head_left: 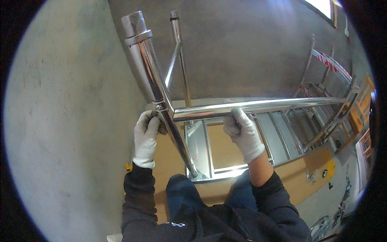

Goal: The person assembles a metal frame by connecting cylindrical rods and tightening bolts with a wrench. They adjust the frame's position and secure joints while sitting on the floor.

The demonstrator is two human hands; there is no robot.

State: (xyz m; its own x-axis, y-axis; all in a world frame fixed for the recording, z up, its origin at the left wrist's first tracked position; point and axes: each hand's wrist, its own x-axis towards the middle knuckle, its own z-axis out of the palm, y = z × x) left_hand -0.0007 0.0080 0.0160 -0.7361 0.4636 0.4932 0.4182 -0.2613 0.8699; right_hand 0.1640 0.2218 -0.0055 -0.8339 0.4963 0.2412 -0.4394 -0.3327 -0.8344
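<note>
A shiny metal frame stands in front of me, with a thick upright post [149, 68] rising at the left. From that post a horizontal metal tube [274, 105] runs off to the right. My left hand [146, 139], in a white-grey knit glove, is closed at the post, its fingertips just below a bolt [159, 107]; whether they pinch anything is hidden. My right hand [244, 133], gloved the same way, grips the tube from the near side, thumb against it and fingers curled below. A second upright [182, 60] stands behind, joined by a slanted brace [173, 64].
Below lies a metal base frame [231, 174] with crossbars over brown board [290, 179]. A bare plaster wall [60, 121] is close on my left. At the right are another metal frame with red-and-white tape [332, 66], an orange wooden chair [360, 107] and plastic bags [322, 230].
</note>
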